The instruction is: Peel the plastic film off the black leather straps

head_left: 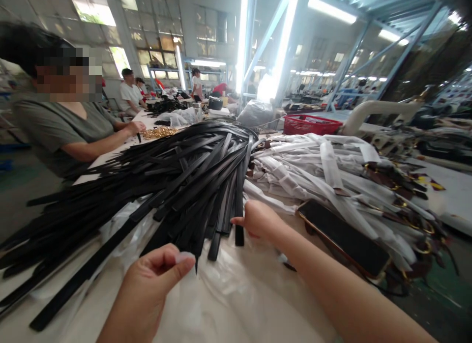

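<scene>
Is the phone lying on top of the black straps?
No, the phone lies beside the white-wrapped straps, to the right of the right hand, apart from the black straps.

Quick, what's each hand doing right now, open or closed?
Left hand: pinched shut, cannot tell if it holds anything.
Right hand: loosely open, nothing visibly held, beside a black strap.

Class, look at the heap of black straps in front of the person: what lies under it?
Under the long flat black straps, a crumpled translucent plastic sheet shows at the near edge. What lies beneath the thick middle is covered from view.
</scene>
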`<state>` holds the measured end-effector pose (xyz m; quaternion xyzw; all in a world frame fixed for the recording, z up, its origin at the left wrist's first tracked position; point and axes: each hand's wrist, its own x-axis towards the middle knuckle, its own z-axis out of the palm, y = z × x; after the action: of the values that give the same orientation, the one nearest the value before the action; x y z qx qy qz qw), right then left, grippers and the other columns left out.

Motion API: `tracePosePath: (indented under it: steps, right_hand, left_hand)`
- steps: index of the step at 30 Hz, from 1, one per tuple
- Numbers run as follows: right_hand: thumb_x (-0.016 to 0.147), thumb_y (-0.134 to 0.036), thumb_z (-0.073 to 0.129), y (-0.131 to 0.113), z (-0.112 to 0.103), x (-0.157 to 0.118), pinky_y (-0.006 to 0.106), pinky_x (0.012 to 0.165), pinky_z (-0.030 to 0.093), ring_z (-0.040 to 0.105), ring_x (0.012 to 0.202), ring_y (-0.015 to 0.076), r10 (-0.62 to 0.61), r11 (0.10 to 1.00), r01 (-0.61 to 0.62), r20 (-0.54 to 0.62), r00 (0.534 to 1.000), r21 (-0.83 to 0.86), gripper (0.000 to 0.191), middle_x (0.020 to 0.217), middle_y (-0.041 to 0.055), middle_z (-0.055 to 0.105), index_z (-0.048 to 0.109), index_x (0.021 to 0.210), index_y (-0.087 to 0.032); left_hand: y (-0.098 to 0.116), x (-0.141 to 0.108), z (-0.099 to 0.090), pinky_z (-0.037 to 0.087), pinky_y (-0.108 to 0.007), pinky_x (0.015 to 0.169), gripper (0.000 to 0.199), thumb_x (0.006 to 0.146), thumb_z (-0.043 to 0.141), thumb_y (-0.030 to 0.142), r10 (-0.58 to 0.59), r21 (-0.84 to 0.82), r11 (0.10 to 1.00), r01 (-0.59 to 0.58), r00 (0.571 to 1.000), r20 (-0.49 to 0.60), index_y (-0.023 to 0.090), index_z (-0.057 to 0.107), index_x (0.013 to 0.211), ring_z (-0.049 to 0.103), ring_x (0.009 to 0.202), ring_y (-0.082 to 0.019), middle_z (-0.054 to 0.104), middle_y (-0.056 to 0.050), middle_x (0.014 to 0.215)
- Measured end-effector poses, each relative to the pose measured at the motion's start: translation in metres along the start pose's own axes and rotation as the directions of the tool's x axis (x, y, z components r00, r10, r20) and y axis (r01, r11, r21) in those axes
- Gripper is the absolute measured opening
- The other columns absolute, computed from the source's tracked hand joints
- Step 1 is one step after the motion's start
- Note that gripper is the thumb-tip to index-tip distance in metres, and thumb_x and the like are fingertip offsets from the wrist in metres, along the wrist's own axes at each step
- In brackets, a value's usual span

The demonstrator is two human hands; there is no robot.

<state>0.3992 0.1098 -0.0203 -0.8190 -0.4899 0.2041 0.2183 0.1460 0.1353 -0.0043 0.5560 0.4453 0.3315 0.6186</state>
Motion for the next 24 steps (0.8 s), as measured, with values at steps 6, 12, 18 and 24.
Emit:
tracePosePath:
  steps: [6,12,18,24]
  right_hand:
    - [0.067,-0.033,0.073,0.001,0.008,0.010,0.024,0.042,0.033,0.050,0.042,0.0136,0.006,0.966,-0.040,0.133,0.991,0.257,0.034,0.042,0.0026,0.050,0.048,0.048,-0.018]
    - [0.080,-0.053,0.052,-0.015,-0.016,-0.015,0.015,0.035,0.025,0.032,0.034,0.0042,-0.256,0.738,0.015,0.259,0.931,0.675,0.038,0.046,-0.0058,0.044,0.039,0.065,-0.020]
    - [0.083,-0.041,0.065,-0.035,-0.016,-0.063,0.019,0.048,0.046,0.056,0.052,0.0095,-0.649,0.360,0.383,-0.066,0.758,0.851,0.027,0.067,0.0022,0.061,0.056,0.082,-0.016]
    - [0.086,-0.030,0.064,-0.033,-0.013,-0.058,0.018,0.050,0.045,0.056,0.055,0.0089,-0.714,0.451,0.542,-0.077,0.695,0.709,0.015,0.067,0.0010,0.061,0.064,0.084,-0.015]
  left_hand:
    - [0.008,-0.001,0.001,0.039,-0.022,0.061,0.027,0.063,0.079,0.040,0.112,0.267,0.956,-0.118,0.993,0.037,0.016,0.065,0.059,0.050,0.064,-0.014,0.055,0.001,0.061]
    - [0.005,-0.002,0.002,0.041,-0.025,0.063,0.017,0.074,0.070,0.036,0.302,0.559,0.779,-0.285,0.951,0.065,0.021,0.072,0.066,0.059,0.068,-0.018,0.065,-0.003,0.072]
    - [0.000,-0.001,0.006,0.041,-0.025,0.061,0.011,0.072,0.069,0.025,0.317,0.597,0.733,-0.326,0.940,0.124,0.022,0.070,0.062,0.058,0.064,-0.017,0.064,-0.001,0.068]
    - [-0.001,-0.001,0.005,0.042,-0.025,0.062,0.005,0.068,0.072,0.026,0.243,0.533,0.804,-0.264,0.964,0.112,0.023,0.072,0.063,0.059,0.070,-0.019,0.064,-0.002,0.074]
